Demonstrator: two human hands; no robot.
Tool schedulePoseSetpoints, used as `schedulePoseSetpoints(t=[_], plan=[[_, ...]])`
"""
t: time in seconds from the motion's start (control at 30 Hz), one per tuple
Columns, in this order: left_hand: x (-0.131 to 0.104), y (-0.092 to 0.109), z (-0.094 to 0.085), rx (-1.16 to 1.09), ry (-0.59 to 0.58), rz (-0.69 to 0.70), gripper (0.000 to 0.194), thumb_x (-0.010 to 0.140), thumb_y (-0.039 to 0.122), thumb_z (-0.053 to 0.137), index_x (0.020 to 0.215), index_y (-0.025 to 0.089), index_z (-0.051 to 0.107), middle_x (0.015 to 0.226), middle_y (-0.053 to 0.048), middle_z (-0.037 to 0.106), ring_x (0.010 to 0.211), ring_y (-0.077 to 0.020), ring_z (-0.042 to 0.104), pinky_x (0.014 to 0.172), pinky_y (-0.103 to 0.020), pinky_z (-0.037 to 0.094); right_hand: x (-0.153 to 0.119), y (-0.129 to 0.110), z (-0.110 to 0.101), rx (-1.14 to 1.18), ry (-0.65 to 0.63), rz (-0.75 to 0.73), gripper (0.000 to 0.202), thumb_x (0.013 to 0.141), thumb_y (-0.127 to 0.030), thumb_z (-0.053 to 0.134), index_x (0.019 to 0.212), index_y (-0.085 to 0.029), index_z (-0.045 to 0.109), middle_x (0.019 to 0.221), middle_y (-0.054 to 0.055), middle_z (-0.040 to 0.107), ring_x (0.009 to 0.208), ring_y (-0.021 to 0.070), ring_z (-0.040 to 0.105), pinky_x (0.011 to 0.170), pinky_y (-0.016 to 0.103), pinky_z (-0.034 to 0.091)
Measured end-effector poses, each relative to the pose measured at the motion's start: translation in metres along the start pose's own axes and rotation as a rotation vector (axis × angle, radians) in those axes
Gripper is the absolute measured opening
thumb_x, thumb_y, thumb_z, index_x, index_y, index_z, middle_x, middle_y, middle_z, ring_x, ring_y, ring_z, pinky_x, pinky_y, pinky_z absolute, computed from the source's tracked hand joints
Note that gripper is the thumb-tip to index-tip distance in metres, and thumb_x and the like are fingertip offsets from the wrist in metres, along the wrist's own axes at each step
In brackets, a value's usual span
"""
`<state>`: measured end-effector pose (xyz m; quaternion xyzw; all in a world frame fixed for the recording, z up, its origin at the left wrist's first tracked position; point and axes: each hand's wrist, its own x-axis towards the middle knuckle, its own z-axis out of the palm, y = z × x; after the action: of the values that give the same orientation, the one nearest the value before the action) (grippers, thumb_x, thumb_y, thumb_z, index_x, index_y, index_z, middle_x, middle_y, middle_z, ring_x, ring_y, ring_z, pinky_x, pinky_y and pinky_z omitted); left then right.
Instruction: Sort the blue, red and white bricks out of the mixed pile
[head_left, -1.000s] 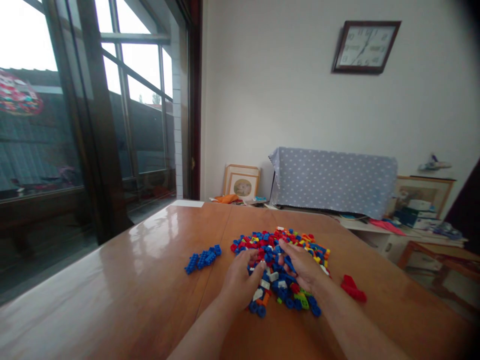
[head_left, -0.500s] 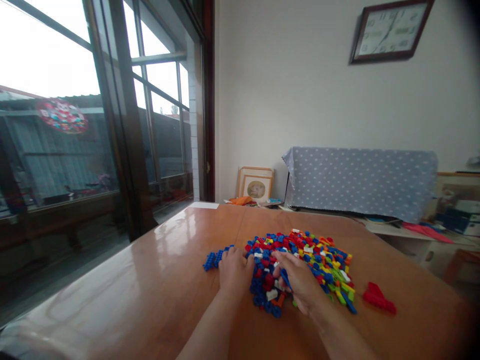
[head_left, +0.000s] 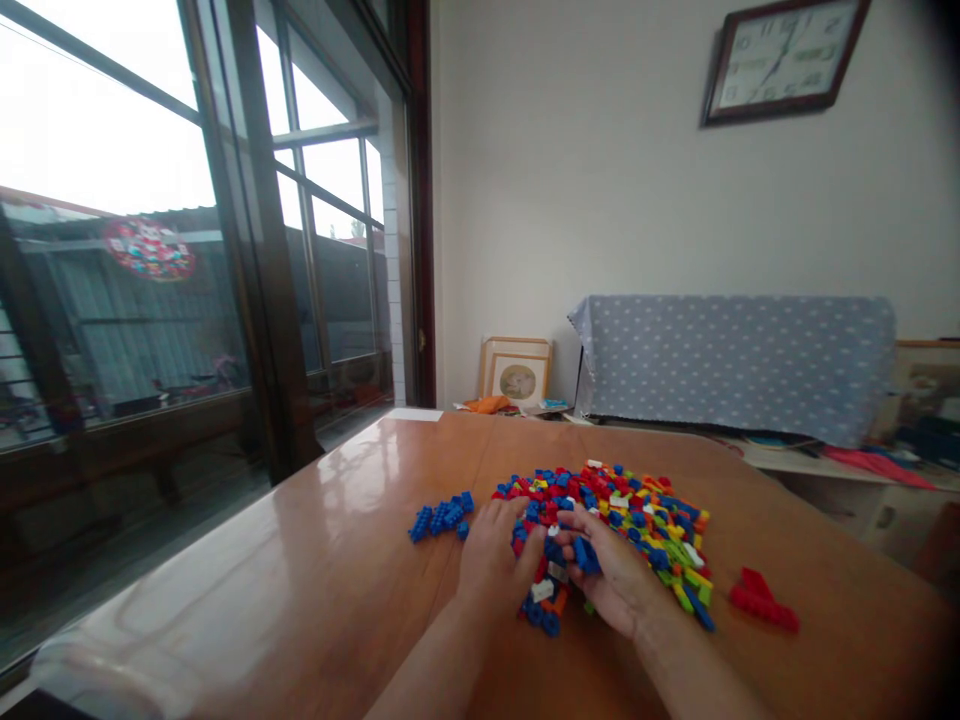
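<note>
Bricks (head_left: 622, 500) of hard plastic, studded and mixed in colour, spread in a loose heap on the glossy wooden table (head_left: 315, 590) in the head view. The hands are apart: the right hand (head_left: 611, 580) grips a blue brick (head_left: 587, 556) over the heap, while the left hand (head_left: 491, 550) arches at its left, thumb and fingers parted. Knobbly blue blocks (head_left: 441, 518) lie toward the table's left edge, a chunky red piece (head_left: 763, 600) toward its right edge, and a flat white sheet (head_left: 416, 414) at the far left corner.
</note>
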<state>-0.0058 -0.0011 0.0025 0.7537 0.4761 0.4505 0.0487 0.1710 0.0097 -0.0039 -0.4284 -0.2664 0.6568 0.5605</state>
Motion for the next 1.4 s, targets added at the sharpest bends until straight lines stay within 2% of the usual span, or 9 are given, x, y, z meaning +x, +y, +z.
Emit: schedulePoseSetpoints(t=[0.17,0.33,0.47,0.57,0.7,0.83,1.03,1.2,1.4], plan=[[-0.011,0.033,-0.002,-0.078,-0.214,0.189,0.045,0.083,0.037,0.070,0.126,0.029,0.063,0.120,-0.009,0.066,0.112,-0.0283,0.057,0.099,-0.043,0.045,-0.002,-0.002,0.001,0.089,-0.103,0.036,0.041,0.088,-0.059,0.059,0.109,-0.024,0.060,0.087,0.003,0.070,0.072,0.0178,0.067,0.062,0.029,0.055],[-0.009,0.021,0.004,-0.054,-0.189,0.124,0.038,0.085,0.024,0.063,0.123,0.028,0.063,0.114,-0.007,0.067,0.109,-0.0260,0.058,0.094,-0.039,0.046,-0.017,-0.001,0.012,0.058,-0.274,0.036,0.044,0.089,-0.059,0.058,0.116,-0.025,0.060,0.109,0.006,0.071,0.096,0.0228,0.069,0.078,0.034,0.058],[-0.002,-0.004,0.004,0.017,-0.027,-0.070,0.020,0.090,0.029,0.057,0.108,0.024,0.065,0.102,-0.006,0.069,0.099,-0.0226,0.062,0.087,-0.034,0.047,-0.022,-0.002,0.016,0.019,-0.225,-0.007,0.044,0.088,-0.055,0.064,0.121,-0.026,0.061,0.122,0.007,0.068,0.113,0.0220,0.065,0.090,0.032,0.057],[0.004,-0.024,-0.003,0.093,0.055,-0.271,0.024,0.093,0.041,0.054,0.103,0.022,0.065,0.092,-0.005,0.070,0.090,-0.0210,0.064,0.077,-0.031,0.046,-0.016,-0.006,0.012,0.023,-0.157,-0.072,0.044,0.088,-0.054,0.064,0.120,-0.024,0.063,0.127,0.010,0.066,0.121,0.0221,0.062,0.096,0.032,0.055],[0.009,-0.050,-0.013,0.223,0.011,-0.547,0.037,0.093,0.056,0.049,0.099,0.024,0.067,0.088,-0.006,0.073,0.081,-0.0225,0.067,0.064,-0.029,0.042,-0.003,-0.013,0.001,0.026,-0.079,-0.120,0.037,0.088,-0.051,0.066,0.107,-0.020,0.068,0.117,0.012,0.070,0.113,0.0234,0.066,0.094,0.033,0.057],[0.008,-0.068,-0.016,0.390,-0.099,-0.671,0.043,0.091,0.062,0.046,0.088,0.026,0.070,0.087,-0.009,0.075,0.081,-0.0276,0.070,0.065,-0.033,0.043,0.005,-0.018,-0.011,0.005,-0.021,-0.137,0.035,0.086,-0.052,0.067,0.101,-0.020,0.069,0.110,0.012,0.072,0.107,0.0234,0.068,0.088,0.033,0.060],[0.006,-0.065,-0.016,0.387,-0.047,-0.671,0.034,0.094,0.046,0.046,0.114,0.025,0.063,0.102,-0.010,0.075,0.088,-0.0252,0.070,0.069,-0.032,0.044,0.008,-0.025,-0.023,0.021,0.012,-0.182,0.034,0.086,-0.050,0.067,0.099,-0.020,0.070,0.107,0.011,0.073,0.103,0.0227,0.069,0.081,0.031,0.060],[0.005,-0.052,-0.012,0.327,-0.088,-0.529,0.024,0.096,0.033,0.043,0.101,0.025,0.065,0.096,-0.006,0.074,0.091,-0.0219,0.068,0.070,-0.028,0.043,0.013,-0.028,-0.032,0.009,0.065,-0.199,0.034,0.084,-0.050,0.070,0.098,-0.019,0.070,0.102,0.010,0.074,0.098,0.0224,0.070,0.073,0.030,0.060],[0.002,-0.054,-0.004,0.298,-0.175,-0.394,0.028,0.095,0.027,0.045,0.104,0.023,0.071,0.110,-0.009,0.071,0.103,-0.0205,0.065,0.085,-0.027,0.044,0.023,-0.033,-0.043,0.009,0.127,-0.207,0.033,0.084,-0.049,0.069,0.095,-0.018,0.070,0.100,0.011,0.074,0.092,0.0215,0.071,0.069,0.028,0.060]])
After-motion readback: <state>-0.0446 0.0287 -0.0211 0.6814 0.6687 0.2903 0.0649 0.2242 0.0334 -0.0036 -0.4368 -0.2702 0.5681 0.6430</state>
